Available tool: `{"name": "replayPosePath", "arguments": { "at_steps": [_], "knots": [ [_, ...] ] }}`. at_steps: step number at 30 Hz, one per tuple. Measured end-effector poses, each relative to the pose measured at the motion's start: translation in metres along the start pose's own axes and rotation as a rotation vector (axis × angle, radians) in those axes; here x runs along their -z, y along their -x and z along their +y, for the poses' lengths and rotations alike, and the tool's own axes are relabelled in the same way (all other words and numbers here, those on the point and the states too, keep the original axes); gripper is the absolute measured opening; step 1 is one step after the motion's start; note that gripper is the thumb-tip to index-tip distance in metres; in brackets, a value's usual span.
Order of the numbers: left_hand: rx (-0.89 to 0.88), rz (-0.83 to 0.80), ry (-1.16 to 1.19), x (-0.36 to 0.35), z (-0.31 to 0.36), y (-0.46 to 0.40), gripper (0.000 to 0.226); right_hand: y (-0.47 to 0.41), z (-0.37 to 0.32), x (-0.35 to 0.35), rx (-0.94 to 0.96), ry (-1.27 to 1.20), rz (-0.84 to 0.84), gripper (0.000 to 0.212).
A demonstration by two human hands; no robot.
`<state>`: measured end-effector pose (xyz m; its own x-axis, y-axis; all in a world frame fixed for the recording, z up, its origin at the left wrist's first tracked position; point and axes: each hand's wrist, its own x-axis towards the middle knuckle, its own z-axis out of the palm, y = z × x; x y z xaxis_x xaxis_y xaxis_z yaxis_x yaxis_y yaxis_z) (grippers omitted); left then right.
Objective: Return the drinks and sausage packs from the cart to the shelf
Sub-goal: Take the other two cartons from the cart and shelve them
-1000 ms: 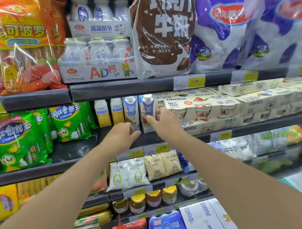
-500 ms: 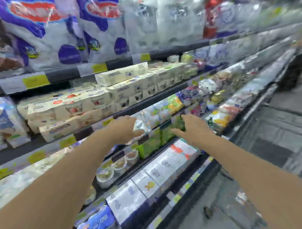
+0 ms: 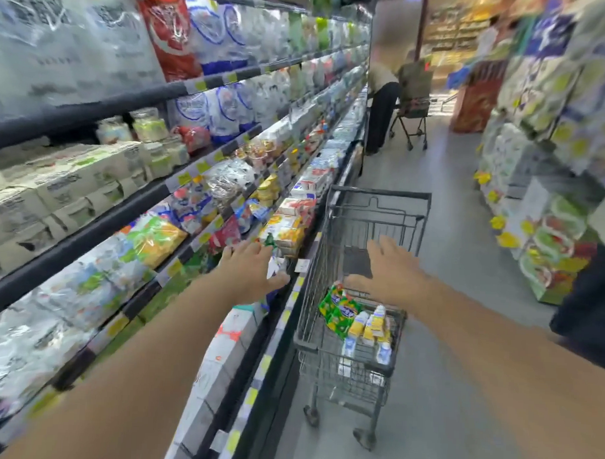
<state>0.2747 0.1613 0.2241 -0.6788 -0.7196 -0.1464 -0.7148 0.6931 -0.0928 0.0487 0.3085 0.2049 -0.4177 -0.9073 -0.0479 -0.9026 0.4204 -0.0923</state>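
Note:
A grey wire cart (image 3: 350,354) stands in the aisle beside the chiller shelf (image 3: 176,259). In its basket lie a green sausage pack (image 3: 337,311) and several small drink bottles, yellow (image 3: 368,326) and white-blue (image 3: 383,352). My right hand (image 3: 390,268) hovers over the basket with fingers spread, holding nothing. My left hand (image 3: 253,270) is open in front of the shelf edge, left of the cart, also with nothing in it.
The long chiller shelf runs along the left, packed with milk bags, yoghurt boxes and snack packs. Stacked cartons (image 3: 548,217) line the right side. A person (image 3: 381,105) with another cart (image 3: 413,116) stands farther down the aisle. Someone's dark clothing (image 3: 586,301) is at the right edge.
My view has swung right from the shelf to the aisle and the cart. Both hands left the shelf; the right one now reaches over the cart basket.

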Motion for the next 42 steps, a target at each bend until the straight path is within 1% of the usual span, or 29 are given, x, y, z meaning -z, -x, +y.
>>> {"name": "replayPosePath", "arguments": {
  "at_steps": [2,5,8,11,13,14,19,23,27,30,33,35,37,38,40,42],
  "knots": [
    [-0.066,0.004,-0.022,-0.003,0.015,-0.040,0.087,-0.015,0.021,-0.008,-0.051,0.007,-0.015,0.092],
    [-0.153,0.005,-0.014,-0.011,0.035,-0.094,0.088,-0.042,0.043,-0.018,-0.134,0.012,-0.058,0.095],
    [-0.230,-0.023,0.021,-0.022,0.047,-0.145,0.087,-0.078,0.058,-0.030,-0.206,0.001,-0.078,0.094],
    [-0.303,-0.065,0.043,-0.038,0.052,-0.197,0.087,-0.114,0.067,-0.044,-0.248,-0.014,-0.081,0.087],
    [-0.335,-0.083,0.039,-0.051,0.056,-0.229,0.088,-0.134,0.072,-0.056,-0.280,-0.026,-0.124,0.088],
    [-0.344,-0.101,0.044,-0.059,0.059,-0.244,0.088,-0.142,0.076,-0.063,-0.296,-0.044,-0.148,0.085],
    [-0.378,-0.236,0.122,-0.121,0.084,-0.302,0.083,-0.174,0.101,-0.120,-0.368,-0.188,-0.221,0.052],
    [-0.322,-0.366,0.170,-0.181,0.106,-0.333,0.077,-0.203,0.126,-0.178,-0.455,-0.310,-0.254,0.042],
    [-0.256,-0.508,0.260,-0.245,0.127,-0.350,0.071,-0.227,0.144,-0.239,-0.514,-0.451,-0.328,0.028],
    [-0.176,-0.584,0.316,-0.292,0.144,-0.357,0.070,-0.239,0.153,-0.293,-0.573,-0.554,-0.382,0.036],
    [-0.115,-0.641,0.361,-0.342,0.156,-0.364,0.065,-0.248,0.154,-0.353,-0.677,-0.661,-0.467,0.040],
    [-0.072,-0.686,0.375,-0.377,0.160,-0.370,0.064,-0.253,0.152,-0.394,-0.776,-0.707,-0.517,0.036],
    [-0.021,-0.727,0.395,-0.411,0.162,-0.374,0.065,-0.256,0.147,-0.433,-0.864,-0.752,-0.546,0.024],
    [-0.004,-0.744,0.404,-0.427,0.164,-0.377,0.065,-0.258,0.145,-0.451,-0.896,-0.763,-0.557,0.022],
    [0.023,-0.798,0.408,-0.457,0.167,-0.384,0.059,-0.260,0.142,-0.482,-0.986,-0.784,-0.538,0.022],
    [0.067,-0.838,0.414,-0.483,0.171,-0.390,0.052,-0.262,0.139,-0.508,-1.112,-0.770,-0.462,0.035]
  ]
}}
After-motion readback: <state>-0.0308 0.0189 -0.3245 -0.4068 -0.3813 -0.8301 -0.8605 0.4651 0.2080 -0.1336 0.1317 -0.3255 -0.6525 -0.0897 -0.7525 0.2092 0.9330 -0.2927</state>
